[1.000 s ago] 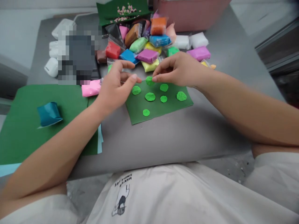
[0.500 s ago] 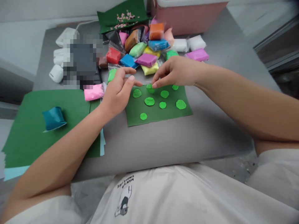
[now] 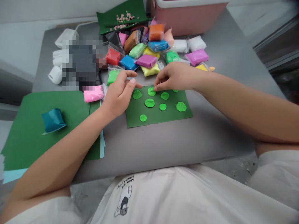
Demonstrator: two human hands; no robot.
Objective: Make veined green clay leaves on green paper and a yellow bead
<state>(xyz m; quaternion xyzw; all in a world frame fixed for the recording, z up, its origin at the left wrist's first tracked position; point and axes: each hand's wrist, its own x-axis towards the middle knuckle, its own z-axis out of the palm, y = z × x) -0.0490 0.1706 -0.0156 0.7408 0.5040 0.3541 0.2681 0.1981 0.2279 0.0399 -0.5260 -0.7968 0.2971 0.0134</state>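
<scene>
A dark green card (image 3: 168,115) lies on the table in front of me, dotted with several flat, bright green clay discs, such as the one in its middle (image 3: 149,103). At the card's far edge, my right hand (image 3: 174,76) pinches the right rim of a round green clay disc (image 3: 151,91), which looks flat against the card. My left hand (image 3: 120,91) hovers by the card's far left corner, thumb and fingers apart, holding nothing. A bag of green clay (image 3: 113,77) sits just behind it.
Several bagged clay blocks, including a purple one (image 3: 146,61), are heaped behind the card. A pink bin (image 3: 187,18) and a green sheet with pink blossoms (image 3: 121,18) stand at the back. On the left, green sheets (image 3: 30,124) carry a teal packet (image 3: 53,120).
My right hand has shifted slightly right, and the disc at its fingertips now looks flatter on the card. My left hand has hardly moved. The view has tilted a little.
</scene>
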